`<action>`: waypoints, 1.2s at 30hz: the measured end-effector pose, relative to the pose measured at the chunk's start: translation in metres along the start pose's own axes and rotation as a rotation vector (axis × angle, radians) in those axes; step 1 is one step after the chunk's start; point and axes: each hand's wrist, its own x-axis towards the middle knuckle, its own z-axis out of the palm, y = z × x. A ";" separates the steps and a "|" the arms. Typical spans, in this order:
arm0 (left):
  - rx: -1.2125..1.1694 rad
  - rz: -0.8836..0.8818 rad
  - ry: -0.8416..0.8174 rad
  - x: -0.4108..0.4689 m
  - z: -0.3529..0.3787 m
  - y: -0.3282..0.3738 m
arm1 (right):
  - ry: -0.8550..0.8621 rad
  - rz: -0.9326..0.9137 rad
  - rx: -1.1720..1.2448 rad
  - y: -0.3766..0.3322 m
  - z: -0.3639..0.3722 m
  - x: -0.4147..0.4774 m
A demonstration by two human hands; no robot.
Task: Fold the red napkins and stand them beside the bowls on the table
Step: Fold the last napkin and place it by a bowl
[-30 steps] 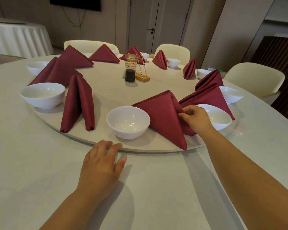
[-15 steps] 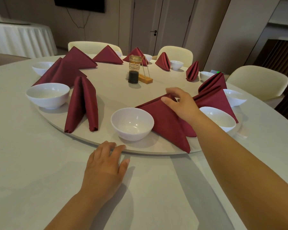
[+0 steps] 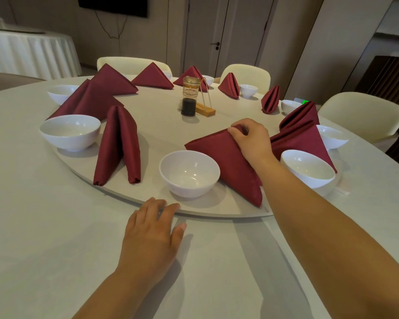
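One dark red cloth napkin [image 3: 224, 157], folded into a flat triangle, is the piece being worked. It lies on the pale round turntable [image 3: 217, 214] just to the right of the nearest white ceramic bowl [image 3: 189, 173]. Its left side comes close to that bowl's wall, and its peak points away from the person. The right hand [image 3: 251, 139] pinches the peak, with thumb and curled fingers closed on the top fold. The left hand [image 3: 152, 236] lies flat with straight fingers on the white tablecloth in front of the bowl. Its fingertips are at the turntable's edge and it holds nothing.

The napkin looks light and limp, a smooth woven cloth with enough body to keep a crease. It is not fragile, but it should lose its shape easily. Lifting it by the peak alone would probably let the layers sag apart. I judge the better hold to be the peak plus one lower corner, so the folds stay stacked while the cloth is raised.

To the left of the bowl, a tall red napkin tent [image 3: 118, 143] stands upright on two spread lower ends, which suggests the shape to aim for. Those ends need to be set apart as feet, or the soft cloth will likely slump.

The bowl is hard and glossy and may slide if the cloth drags against it. The turntable could also rotate under a sideways pull, and the flat left hand seems well placed to steady it.
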 end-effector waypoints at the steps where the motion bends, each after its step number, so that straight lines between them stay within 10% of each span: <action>1: -0.003 0.001 0.002 0.000 0.000 0.000 | -0.008 -0.002 -0.004 0.000 -0.002 0.001; 16: -0.011 -0.021 -0.057 0.001 0.001 0.000 | -0.207 0.217 0.119 0.017 -0.012 -0.026; 29: -0.032 -0.049 -0.118 0.000 -0.006 0.001 | 0.191 0.324 0.080 0.033 0.005 -0.054; 36: -0.050 -0.067 -0.150 0.001 -0.009 0.002 | 0.100 0.268 0.106 0.033 0.000 -0.063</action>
